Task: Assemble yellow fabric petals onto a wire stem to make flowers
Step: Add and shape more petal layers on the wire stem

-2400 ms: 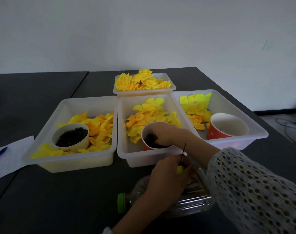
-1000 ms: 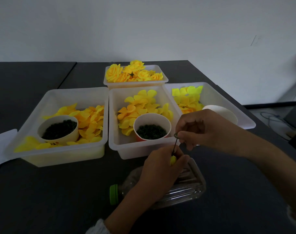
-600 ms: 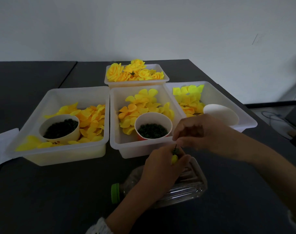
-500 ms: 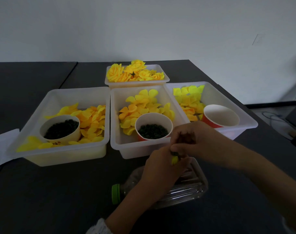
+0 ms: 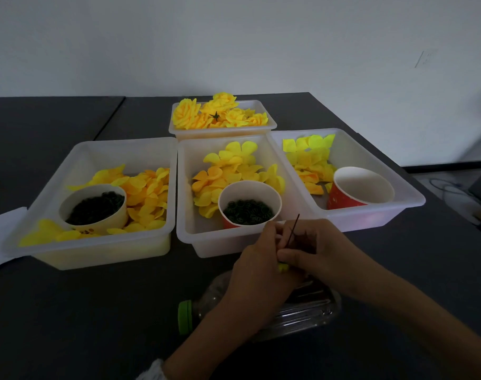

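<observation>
Wire stem: a thin, dark, straight wire, its long axis near upright and leaning slightly right, free tip uppermost, rising from between the two hands just in front of the middle bin. A small yellow piece shows at its lower end, below the fingers; its shape cannot be told. Left hand curled round the lower stem; right hand pinching the wire close above it, fingertips pressed together, the two hands touching. Both hover over a clear, ribbed plastic bottle with a green cap, lying on its side on the dark matte table. Behind stand four translucent white rectangular bins holding soft yellow fabric petals; the far bin holds finished layered flowers. Round paper cups: a red one and a cream one filled with small dark green rings, a further red cup whose contents cannot be seen. White paper at the left edge.
</observation>
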